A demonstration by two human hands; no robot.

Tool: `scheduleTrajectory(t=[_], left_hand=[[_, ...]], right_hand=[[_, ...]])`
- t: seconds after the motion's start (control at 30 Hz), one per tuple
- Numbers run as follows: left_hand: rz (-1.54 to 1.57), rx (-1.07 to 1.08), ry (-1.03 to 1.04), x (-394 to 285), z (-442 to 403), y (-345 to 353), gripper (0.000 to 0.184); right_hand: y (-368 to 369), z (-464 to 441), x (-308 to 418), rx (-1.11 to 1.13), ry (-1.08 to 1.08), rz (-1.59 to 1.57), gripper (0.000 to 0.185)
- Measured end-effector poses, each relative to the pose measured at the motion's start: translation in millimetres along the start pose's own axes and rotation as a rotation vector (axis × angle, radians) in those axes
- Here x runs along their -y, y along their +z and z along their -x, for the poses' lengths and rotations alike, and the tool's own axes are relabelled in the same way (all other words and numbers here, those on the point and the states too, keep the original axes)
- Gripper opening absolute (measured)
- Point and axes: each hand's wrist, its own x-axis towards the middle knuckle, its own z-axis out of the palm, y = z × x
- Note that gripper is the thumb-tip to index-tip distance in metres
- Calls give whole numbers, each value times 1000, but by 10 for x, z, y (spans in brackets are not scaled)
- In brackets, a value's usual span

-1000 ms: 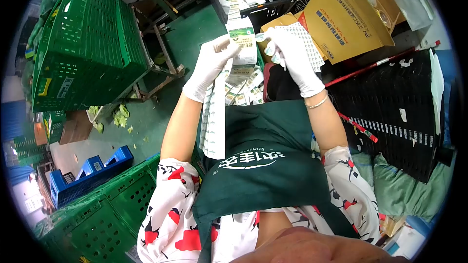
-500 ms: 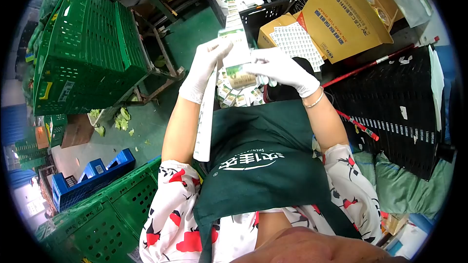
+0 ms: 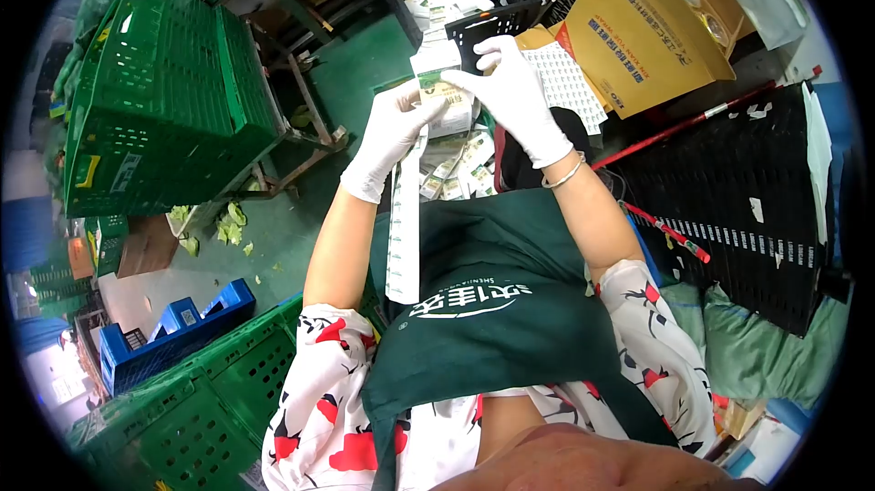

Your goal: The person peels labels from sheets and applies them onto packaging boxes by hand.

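Note:
White gloves cover both hands. My left hand (image 3: 397, 129) is closed on a long white label strip (image 3: 403, 245), which hangs down in front of the green apron (image 3: 492, 309). Beside its fingertips is a green-and-white printed label band (image 3: 437, 63), running up toward the black crate. My right hand (image 3: 512, 97) touches this band with one fingertip, its other fingers apart and raised. Below the hands lies a heap of small labelled packets (image 3: 469, 166). Whether anything small sticks to the right fingers is not clear.
A black crate (image 3: 497, 25) with more labelled pieces stands ahead. Right of it are a sheet of small labels (image 3: 565, 81), a yellow carton (image 3: 638, 35) and black stacked crates (image 3: 729, 209). Green crates (image 3: 150, 99) and a blue crate (image 3: 173, 336) stand left.
My right hand has moved up and its fingers have spread, after being lower at the label band. The hanging strip has swung slightly right since half a second ago.

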Motion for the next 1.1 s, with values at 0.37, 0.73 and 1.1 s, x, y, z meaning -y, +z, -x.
scheduleTrajectory(t=[0.37, 0.73, 1.1], left_hand=[[121, -90, 2, -35, -102, -136, 29], [10, -24, 11, 17, -23, 5, 32], [110, -93, 9, -78, -84, -143, 27]], right_hand=[[-271, 139, 47, 269, 43, -175, 26], [9, 58, 150, -49, -92, 85, 30], [-314, 107, 150, 220, -107, -140, 23]])
